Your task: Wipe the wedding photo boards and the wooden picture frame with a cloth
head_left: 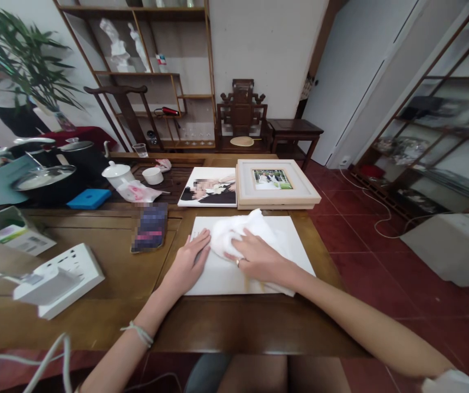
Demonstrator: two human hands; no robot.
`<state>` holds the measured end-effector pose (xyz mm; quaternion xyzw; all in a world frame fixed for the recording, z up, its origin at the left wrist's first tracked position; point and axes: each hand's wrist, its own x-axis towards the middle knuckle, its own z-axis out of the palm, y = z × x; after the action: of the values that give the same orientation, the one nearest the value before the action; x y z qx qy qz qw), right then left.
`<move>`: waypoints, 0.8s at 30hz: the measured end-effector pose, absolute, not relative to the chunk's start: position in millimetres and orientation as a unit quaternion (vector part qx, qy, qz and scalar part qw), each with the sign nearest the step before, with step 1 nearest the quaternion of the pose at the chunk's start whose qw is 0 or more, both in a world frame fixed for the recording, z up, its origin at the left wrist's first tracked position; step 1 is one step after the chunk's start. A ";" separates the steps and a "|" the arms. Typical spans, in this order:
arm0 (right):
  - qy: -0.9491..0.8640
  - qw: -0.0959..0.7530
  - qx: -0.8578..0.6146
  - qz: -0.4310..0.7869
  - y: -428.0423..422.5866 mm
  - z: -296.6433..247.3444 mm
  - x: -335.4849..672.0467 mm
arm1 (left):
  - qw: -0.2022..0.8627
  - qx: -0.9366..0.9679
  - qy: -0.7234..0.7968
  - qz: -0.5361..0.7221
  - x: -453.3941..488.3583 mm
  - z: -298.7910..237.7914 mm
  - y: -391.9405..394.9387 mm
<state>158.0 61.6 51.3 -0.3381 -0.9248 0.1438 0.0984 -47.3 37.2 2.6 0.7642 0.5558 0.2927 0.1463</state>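
A white cloth lies bunched on a flat white panel near the front of the wooden table. My right hand grips the cloth and presses it onto the panel; a ring shows on one finger. On the panel's left edge rests my left hand, its fingers stretched out flat, just left of the cloth. Part of the panel is hidden under the cloth and my hands.
Behind the panel lie a photo print and a framed photo. To the left are a phone, a white power strip, a blue box, a white lidded cup and a dark pot. The table's right edge drops to red floor tiles.
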 end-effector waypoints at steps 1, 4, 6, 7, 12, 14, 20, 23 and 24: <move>-0.922 0.102 -0.347 0.138 67.0 50.6 153.6 | 0.146 0.761 0.556 0.299 -47.0 3.2 36.7; -0.921 0.098 -0.359 0.118 70.9 49.4 138.3 | 0.134 0.754 0.552 0.331 -47.4 4.9 35.0; -0.928 0.078 -0.350 0.106 63.6 48.0 128.8 | 0.121 0.743 0.550 0.362 -48.5 5.4 34.1; -0.936 0.070 -0.331 0.097 57.6 47.3 125.2 | 0.119 0.736 0.550 0.378 -49.1 5.6 33.7; -0.980 0.074 -0.173 0.058 20.8 50.7 125.8 | 0.133 0.710 0.551 0.419 -50.4 7.4 31.8; -0.987 0.064 -0.135 0.065 11.0 56.0 135.6 | 0.146 0.719 0.553 0.394 -49.7 7.6 32.0; -0.973 0.030 -0.202 0.105 22.1 65.2 175.2 | 0.155 0.740 0.563 0.333 -47.7 1.6 36.9; -0.950 0.044 -0.288 0.109 47.1 59.5 180.0 | 0.151 0.743 0.564 0.329 -47.4 0.4 37.7; -0.944 0.056 -0.308 0.107 56.2 56.5 177.5 | 0.151 0.741 0.565 0.331 -47.4 0.9 37.3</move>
<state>177.5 56.2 56.5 -0.3079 -0.9437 0.1071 0.0560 -47.4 37.3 0.9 0.7408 0.5648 0.3308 0.1508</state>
